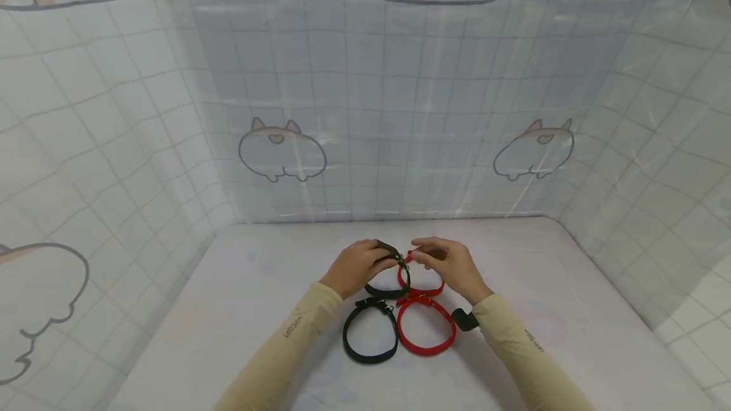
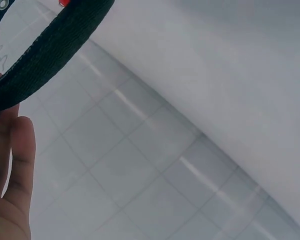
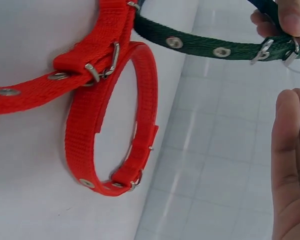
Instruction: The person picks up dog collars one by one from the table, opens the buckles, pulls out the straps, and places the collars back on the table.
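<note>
The green collar (image 3: 197, 47) is being handled: it is pinched between thumb and fingers by the left hand (image 1: 358, 268), its upper part lifted near the rear red collar (image 1: 428, 291). Nothing is held by the right hand (image 1: 454, 265), whose fingers are extended just beside the buckle (image 3: 263, 51) without touching it.

On the tabletop (image 1: 257, 309), the dark collar (image 1: 370, 359) is laid nearer the person, with the front red collar (image 1: 425, 351) set just to its right; both lie as closed loops.

The step in hand is judged to be the placing or adjusting of the green collar among the others. Whether its strap is fully fastened cannot be told. For the next move, a steady left grip seems called for, with the loop lowered flat or the buckle end taken by the right fingers, so that the rear red collar is not snagged.
</note>
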Motion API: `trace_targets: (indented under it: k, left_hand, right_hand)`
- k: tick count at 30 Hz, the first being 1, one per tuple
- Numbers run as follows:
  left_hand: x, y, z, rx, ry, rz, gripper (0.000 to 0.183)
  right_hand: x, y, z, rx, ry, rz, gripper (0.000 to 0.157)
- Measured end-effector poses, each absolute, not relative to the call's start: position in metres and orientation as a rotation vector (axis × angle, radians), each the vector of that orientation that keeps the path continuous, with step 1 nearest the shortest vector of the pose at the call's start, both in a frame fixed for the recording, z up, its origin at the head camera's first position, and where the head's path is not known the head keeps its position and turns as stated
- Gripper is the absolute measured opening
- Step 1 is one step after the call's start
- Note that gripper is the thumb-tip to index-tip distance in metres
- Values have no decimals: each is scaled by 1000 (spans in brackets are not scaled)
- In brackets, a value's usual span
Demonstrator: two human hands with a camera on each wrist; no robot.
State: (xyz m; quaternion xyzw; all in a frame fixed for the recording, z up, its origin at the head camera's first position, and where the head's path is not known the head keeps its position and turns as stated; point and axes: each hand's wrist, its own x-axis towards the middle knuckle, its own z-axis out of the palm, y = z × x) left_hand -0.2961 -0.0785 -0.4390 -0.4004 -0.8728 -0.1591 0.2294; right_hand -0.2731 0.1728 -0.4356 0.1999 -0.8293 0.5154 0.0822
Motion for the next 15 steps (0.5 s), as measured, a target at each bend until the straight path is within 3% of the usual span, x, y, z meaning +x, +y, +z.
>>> trace_targets:
  k: [15]
  left_hand:
    - [-300, -82, -440, -1050, -2299, -854, 20]
  right_hand:
    - [-273, 170, -440, 633, -2532, 1504, 36]
